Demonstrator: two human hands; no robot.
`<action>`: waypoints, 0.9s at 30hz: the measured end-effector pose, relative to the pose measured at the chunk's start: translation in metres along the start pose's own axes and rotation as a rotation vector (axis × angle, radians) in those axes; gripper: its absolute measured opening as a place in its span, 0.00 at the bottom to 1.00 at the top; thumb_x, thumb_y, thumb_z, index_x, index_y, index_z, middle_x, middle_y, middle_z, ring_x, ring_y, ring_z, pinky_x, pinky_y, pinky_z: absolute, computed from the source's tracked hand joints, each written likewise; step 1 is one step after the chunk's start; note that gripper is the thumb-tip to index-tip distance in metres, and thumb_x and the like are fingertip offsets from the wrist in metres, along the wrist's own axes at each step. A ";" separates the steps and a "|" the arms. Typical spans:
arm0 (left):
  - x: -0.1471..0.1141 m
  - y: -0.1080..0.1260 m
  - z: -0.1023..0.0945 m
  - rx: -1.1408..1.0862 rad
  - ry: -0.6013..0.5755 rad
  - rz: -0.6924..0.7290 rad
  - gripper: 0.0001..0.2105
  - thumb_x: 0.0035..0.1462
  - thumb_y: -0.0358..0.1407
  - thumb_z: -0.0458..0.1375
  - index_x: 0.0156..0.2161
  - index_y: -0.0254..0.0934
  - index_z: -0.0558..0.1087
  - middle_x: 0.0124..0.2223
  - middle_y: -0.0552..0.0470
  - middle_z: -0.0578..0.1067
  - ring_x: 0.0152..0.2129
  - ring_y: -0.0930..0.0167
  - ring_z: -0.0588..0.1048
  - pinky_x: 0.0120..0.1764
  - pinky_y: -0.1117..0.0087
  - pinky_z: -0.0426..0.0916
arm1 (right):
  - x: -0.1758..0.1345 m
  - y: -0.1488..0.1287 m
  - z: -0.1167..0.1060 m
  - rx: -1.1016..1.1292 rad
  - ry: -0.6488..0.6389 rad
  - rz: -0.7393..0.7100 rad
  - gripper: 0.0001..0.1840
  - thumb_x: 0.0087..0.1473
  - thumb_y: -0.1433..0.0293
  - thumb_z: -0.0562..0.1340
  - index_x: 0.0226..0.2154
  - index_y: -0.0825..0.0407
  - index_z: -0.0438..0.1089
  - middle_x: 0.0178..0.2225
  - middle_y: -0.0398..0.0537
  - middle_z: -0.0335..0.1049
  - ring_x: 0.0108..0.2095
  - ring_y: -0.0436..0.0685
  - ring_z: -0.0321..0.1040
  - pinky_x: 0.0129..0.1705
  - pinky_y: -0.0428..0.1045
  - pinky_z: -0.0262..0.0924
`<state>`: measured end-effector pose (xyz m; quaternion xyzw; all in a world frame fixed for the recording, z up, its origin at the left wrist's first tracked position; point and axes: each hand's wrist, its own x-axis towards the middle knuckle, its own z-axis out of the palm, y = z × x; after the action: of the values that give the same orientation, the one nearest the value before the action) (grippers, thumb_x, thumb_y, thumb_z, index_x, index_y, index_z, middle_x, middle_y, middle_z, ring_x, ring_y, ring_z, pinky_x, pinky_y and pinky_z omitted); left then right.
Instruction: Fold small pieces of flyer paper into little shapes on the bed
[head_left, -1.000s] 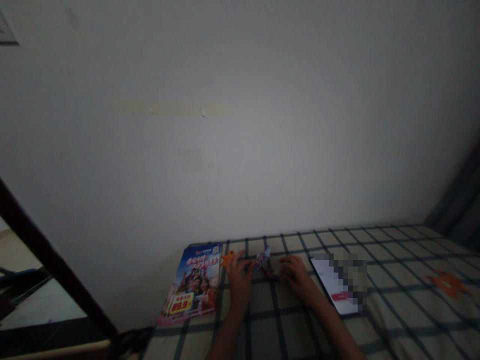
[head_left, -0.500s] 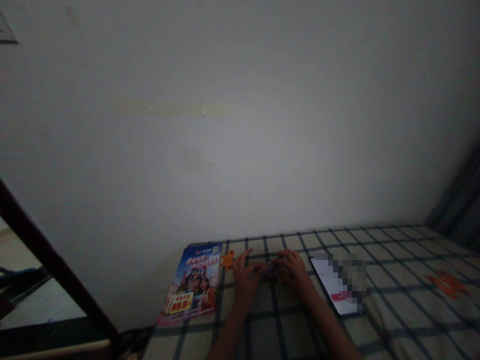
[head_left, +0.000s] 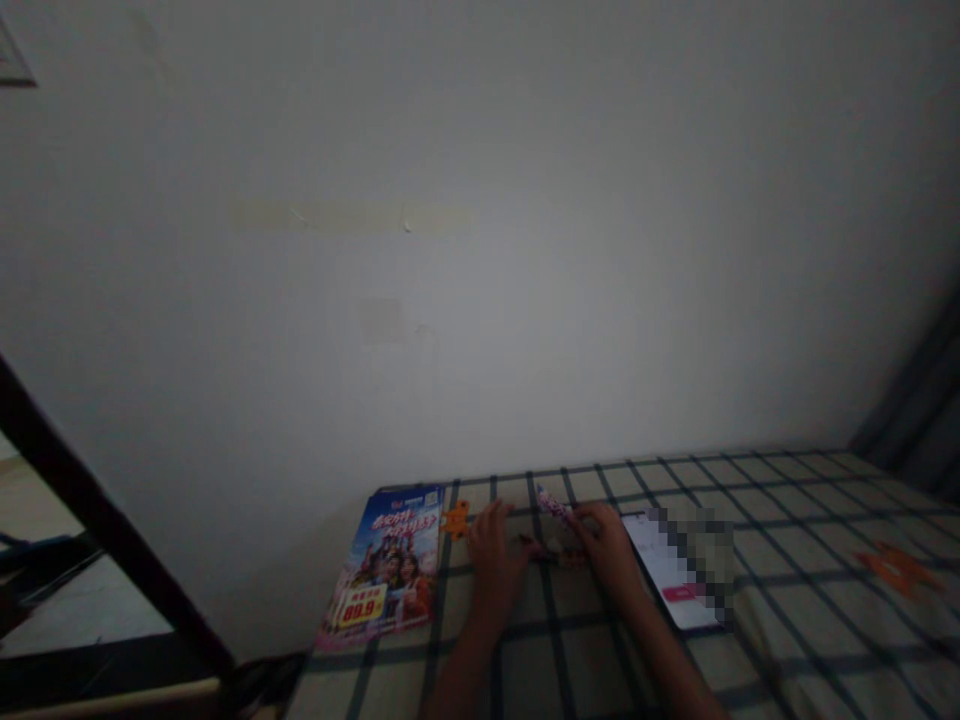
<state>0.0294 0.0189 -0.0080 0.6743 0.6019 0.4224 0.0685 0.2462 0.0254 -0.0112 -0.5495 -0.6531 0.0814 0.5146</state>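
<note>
My right hand pinches one end of a slim, folded strip of patterned paper. Its other end points up and to the left, above the checked cloth. To the left, my left hand rests with its fingers bent and spread apart from the thumb. By that thumb lies a second small piece, dark and tan, perhaps folded paper too. The dim light hides its exact kind, and whether the thumb presses on it I cannot tell.
A stack of printed flyers lies on the left of the checked cloth. Beside it is an orange printed figure, with another orange figure far right. A phone with a lit screen lies right of my hands. Behind stands a wall.
The patterned strip was low between both hands; now my right hand holds it raised and angled, separate from the dark piece. My left hand has let its fingers come away from the strip.
</note>
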 end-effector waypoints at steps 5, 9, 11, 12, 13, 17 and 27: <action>-0.005 0.016 -0.008 0.116 -0.185 0.003 0.27 0.42 0.44 0.73 0.50 0.47 0.77 0.61 0.47 0.70 0.60 0.51 0.62 0.62 0.40 0.48 | -0.006 0.005 -0.001 -0.014 0.004 0.085 0.25 0.58 0.47 0.58 0.36 0.50 0.76 0.38 0.53 0.77 0.42 0.63 0.72 0.47 0.56 0.64; -0.006 0.021 -0.013 0.159 -0.253 0.017 0.21 0.45 0.42 0.73 0.47 0.51 0.79 0.62 0.50 0.70 0.61 0.51 0.61 0.63 0.36 0.43 | -0.010 0.001 0.002 -0.037 -0.002 0.067 0.26 0.57 0.45 0.59 0.35 0.50 0.77 0.36 0.53 0.78 0.41 0.64 0.73 0.46 0.56 0.64; -0.006 0.022 -0.014 0.160 -0.268 0.022 0.18 0.47 0.41 0.72 0.46 0.51 0.79 0.62 0.51 0.70 0.61 0.52 0.61 0.63 0.35 0.42 | -0.011 -0.001 0.004 -0.057 0.001 0.053 0.28 0.57 0.44 0.58 0.34 0.50 0.78 0.36 0.53 0.78 0.40 0.64 0.73 0.46 0.56 0.64; -0.005 0.022 -0.015 0.157 -0.274 0.027 0.17 0.47 0.40 0.72 0.45 0.51 0.79 0.61 0.51 0.71 0.61 0.52 0.62 0.63 0.35 0.43 | -0.012 -0.002 0.004 -0.068 -0.002 0.046 0.28 0.57 0.43 0.58 0.33 0.50 0.78 0.35 0.54 0.78 0.40 0.64 0.73 0.46 0.56 0.64; -0.005 0.022 -0.015 0.153 -0.276 0.034 0.16 0.48 0.39 0.71 0.45 0.51 0.79 0.61 0.52 0.71 0.60 0.52 0.62 0.62 0.35 0.43 | -0.013 -0.002 0.005 -0.076 -0.008 0.040 0.28 0.57 0.43 0.58 0.33 0.50 0.78 0.35 0.54 0.78 0.40 0.63 0.73 0.46 0.56 0.63; -0.004 0.022 -0.015 0.128 -0.272 0.038 0.17 0.51 0.36 0.69 0.47 0.50 0.78 0.59 0.52 0.74 0.58 0.54 0.65 0.63 0.34 0.43 | -0.014 -0.002 0.006 -0.080 -0.042 0.034 0.28 0.57 0.43 0.57 0.32 0.49 0.78 0.34 0.54 0.78 0.39 0.63 0.72 0.46 0.56 0.63; -0.004 0.018 -0.011 -0.012 -0.279 0.003 0.20 0.56 0.31 0.63 0.53 0.52 0.76 0.54 0.51 0.78 0.56 0.58 0.70 0.63 0.31 0.35 | -0.014 0.001 0.006 -0.007 -0.068 0.091 0.30 0.56 0.41 0.57 0.31 0.51 0.76 0.33 0.54 0.77 0.36 0.62 0.72 0.42 0.54 0.64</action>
<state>0.0361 0.0058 0.0075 0.7268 0.5831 0.3283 0.1547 0.2404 0.0169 -0.0223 -0.5772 -0.6450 0.1210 0.4860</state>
